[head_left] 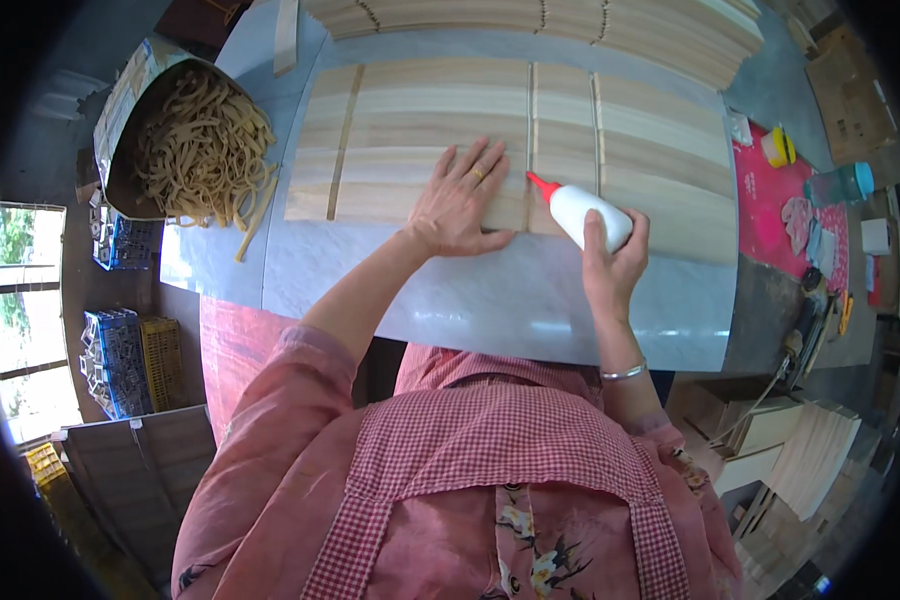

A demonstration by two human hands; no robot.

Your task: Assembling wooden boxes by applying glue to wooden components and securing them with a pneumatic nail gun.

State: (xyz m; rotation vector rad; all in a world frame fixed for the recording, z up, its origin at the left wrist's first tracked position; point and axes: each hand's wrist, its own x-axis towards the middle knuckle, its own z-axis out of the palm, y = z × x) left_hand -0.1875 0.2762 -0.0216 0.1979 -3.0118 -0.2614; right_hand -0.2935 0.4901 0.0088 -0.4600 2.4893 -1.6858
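A pale wooden panel (430,110) lies flat on the grey table, with narrow grooves running across it from far to near edge. My left hand (460,200) rests flat on the panel's near middle, fingers stretched out, a ring on one of them. In my right hand (615,250) is a white squeeze bottle (585,215), tilted so its red nozzle points left and away from me. The nozzle tip is at or just above the middle groove (531,130); whether it touches I cannot tell. Another groove (597,130) lies to its right.
A stack of grooved panels (650,30) stands at the far side. A box (120,150) of tan strips sits at the table's left. On the right are a pink mat (765,200), a teal-lidded jar (840,185) and a yellow tape roll (778,148). Crates (115,360) stand lower left.
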